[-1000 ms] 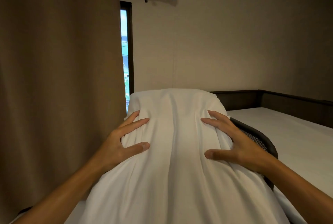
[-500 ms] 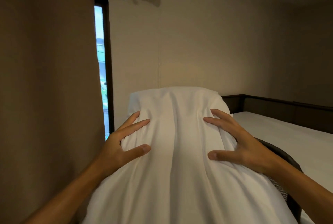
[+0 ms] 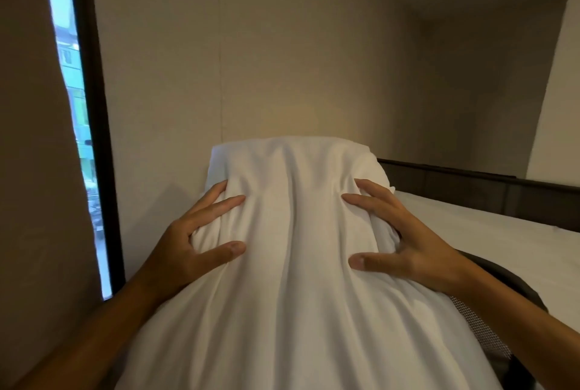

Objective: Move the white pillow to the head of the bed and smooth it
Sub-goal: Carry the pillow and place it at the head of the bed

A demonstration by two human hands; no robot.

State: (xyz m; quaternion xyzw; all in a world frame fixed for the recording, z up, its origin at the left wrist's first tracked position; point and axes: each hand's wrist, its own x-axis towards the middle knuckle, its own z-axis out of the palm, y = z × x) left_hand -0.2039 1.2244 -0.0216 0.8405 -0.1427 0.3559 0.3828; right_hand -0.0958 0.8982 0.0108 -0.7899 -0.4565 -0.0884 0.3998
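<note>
Room: beige wall (image 3: 314,44) filled the upper centre, brown curtain (image 3: 31,169) down the left edge, narrow window strip (image 3: 73,91) with a dark frame beside it. Bed (image 3: 502,232) with a white sheet sat at right centre, dark headboard panel (image 3: 470,182) behind it along the wall. Dark mesh chair back (image 3: 489,327) showed at lower right, just behind the pillow.

White pillow (image 3: 298,264) filled centre to bottom of frame, standing on end, top edge about mid-frame, left of the bed. Left hand (image 3: 188,251) gripped its left side, right hand (image 3: 405,242) its right side. Both had fingers spread, thumbs on the near face, fingertips dug into the fabric, creases running between them.
</note>
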